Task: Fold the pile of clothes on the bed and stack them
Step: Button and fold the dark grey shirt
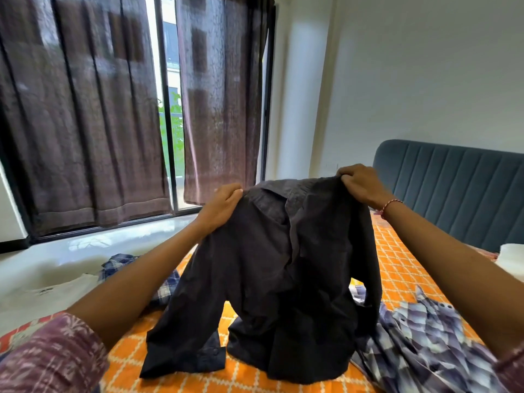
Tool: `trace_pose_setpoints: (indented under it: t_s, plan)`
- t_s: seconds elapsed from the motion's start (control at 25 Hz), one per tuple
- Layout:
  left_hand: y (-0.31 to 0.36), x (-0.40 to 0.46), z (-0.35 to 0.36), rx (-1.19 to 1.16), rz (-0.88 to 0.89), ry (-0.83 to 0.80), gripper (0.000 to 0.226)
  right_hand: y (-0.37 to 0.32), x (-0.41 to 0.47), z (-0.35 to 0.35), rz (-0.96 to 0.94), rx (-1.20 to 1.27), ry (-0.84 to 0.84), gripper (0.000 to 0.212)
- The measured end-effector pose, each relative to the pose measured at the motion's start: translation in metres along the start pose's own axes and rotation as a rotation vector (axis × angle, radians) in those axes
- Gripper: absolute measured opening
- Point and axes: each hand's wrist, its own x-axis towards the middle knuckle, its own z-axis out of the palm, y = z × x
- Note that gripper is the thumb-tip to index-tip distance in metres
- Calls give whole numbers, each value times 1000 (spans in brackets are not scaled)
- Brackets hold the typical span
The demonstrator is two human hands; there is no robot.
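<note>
I hold a dark grey long-sleeved shirt (280, 268) up above the bed (397, 259), which has an orange sheet with a white lattice pattern. My left hand (219, 207) grips the shirt's left shoulder and my right hand (361, 185) grips its right shoulder. The collar sits between my hands. The sleeves and hem hang down and rest on the sheet. A purple and white checked shirt (419, 336) lies crumpled at the right of the bed. A blue checked garment (136, 268) and a white garment (56, 293) lie at the left.
A blue-grey padded headboard (453, 188) stands at the right. Something white (513, 259) lies by the headboard. Dark curtains (85, 114) hang over a window at the far left, above a pale floor (93, 245).
</note>
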Motion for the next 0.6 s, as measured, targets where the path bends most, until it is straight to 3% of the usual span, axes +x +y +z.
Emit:
trace_pose_setpoints:
  t_s: [0.08, 0.2, 0.28, 0.36, 0.44, 0.52, 0.6]
  plan:
    - [-8, -3, -12, 13, 67, -86, 30, 3, -6, 2, 107, 421, -84, 31]
    - [-22, -2, -37, 32, 50, -289, 20, 8, -12, 2, 135, 574, -231, 20]
    - [-30, -1, -46, 399, 13, -427, 31, 9, -12, -5, 107, 584, -399, 18]
    - [-41, -4, -40, 861, 52, -261, 23, 7, -10, -6, 30, 481, -469, 11]
    - [-43, -9, -28, 1036, 96, -8, 11, 2, -7, 4, -112, 172, -316, 13]
    - [-44, -5, -23, 915, 81, 134, 8, -1, -10, 18, -195, -103, -108, 21]
    - [-48, 1, -26, 599, 22, 144, 15, 3, -14, 16, -227, -158, -50, 24]
